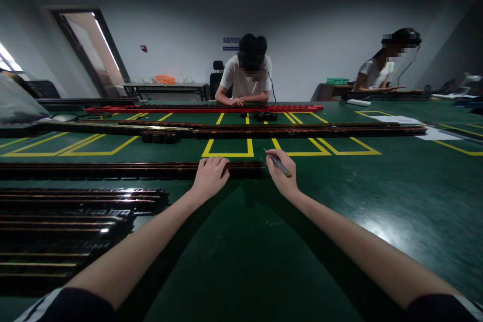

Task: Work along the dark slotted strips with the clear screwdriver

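A long dark strip (113,169) lies across the green table in front of me, its right end near the middle. My left hand (210,176) rests on that end, fingers curled over the strip's far edge. My right hand (282,173) is just right of the strip's end, closed round a pen (279,163) whose tip points up and to the left.
A stack of similar dark strips (68,226) lies at my near left. More long strips (264,130) and a red rail (204,108) cross the table farther away. Yellow floor-style markings (228,154) frame boxes on the green table (339,201). Two other people sit at the far side.
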